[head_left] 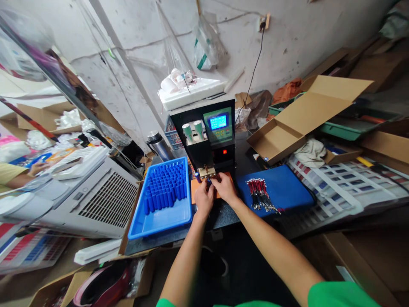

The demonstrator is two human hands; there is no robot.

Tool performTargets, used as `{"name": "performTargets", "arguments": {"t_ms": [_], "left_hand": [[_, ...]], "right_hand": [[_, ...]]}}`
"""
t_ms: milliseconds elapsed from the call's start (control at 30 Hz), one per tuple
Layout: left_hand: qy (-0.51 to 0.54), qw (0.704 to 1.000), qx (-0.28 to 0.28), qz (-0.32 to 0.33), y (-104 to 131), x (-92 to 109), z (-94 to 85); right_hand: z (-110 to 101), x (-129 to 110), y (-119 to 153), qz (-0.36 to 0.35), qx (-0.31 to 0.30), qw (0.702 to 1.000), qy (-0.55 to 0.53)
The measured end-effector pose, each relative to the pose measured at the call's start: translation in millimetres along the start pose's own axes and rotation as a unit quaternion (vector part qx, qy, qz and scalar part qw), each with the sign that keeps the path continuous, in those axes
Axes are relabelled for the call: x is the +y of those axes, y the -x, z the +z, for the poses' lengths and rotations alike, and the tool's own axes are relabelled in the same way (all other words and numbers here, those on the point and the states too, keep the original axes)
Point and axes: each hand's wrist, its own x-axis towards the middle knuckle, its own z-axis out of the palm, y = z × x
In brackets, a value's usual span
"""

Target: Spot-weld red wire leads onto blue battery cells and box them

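Note:
Both hands meet at the front of a black machine [203,149] with a lit blue screen, just under its brass-coloured head [207,172]. My left hand [204,197] has its fingers closed near a small blue piece beneath the head. From the right, my right hand [224,186] reaches in with fingers pinched at the same spot; what either hand holds is too small to tell. Left of them, a blue tray [161,228] holds many upright blue cylinders [168,183]. A bundle of red and black wires [260,194] lies on a blue pad [289,187] to the right.
A steel flask [159,146] stands behind the blue tray. White foam [193,94] rests on the machine. An open cardboard box [281,138] and a white crate [335,198] sit at the right. A grey air cooler [96,192] and another person's arm [19,176] are at the left.

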Motion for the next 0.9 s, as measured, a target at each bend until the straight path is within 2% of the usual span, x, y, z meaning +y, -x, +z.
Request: {"name": "performTargets", "arguments": {"t_ms": [300, 533, 767, 900], "left_hand": [[-0.019, 1.000, -0.006, -0.009, 0, 6, -2.5], [0.000, 1.000, -0.008, -0.005, -1, 7, -4.2], [-0.013, 1.000, -0.003, -0.001, 4, 6, -6.3], [0.024, 1.000, -0.003, 0.009, 5, -1, -4.8]], "right_hand": [[-1, 1, 0, -0.007, -0.011, 1.000, 0.011], [-3, 17, 2, -0.028, -0.023, 0.999, 0.012], [-7, 24, 16, -0.056, -0.029, 0.998, 0.001], [-12, 22, 27, -0.073, -0.020, 0.997, -0.018]]}}
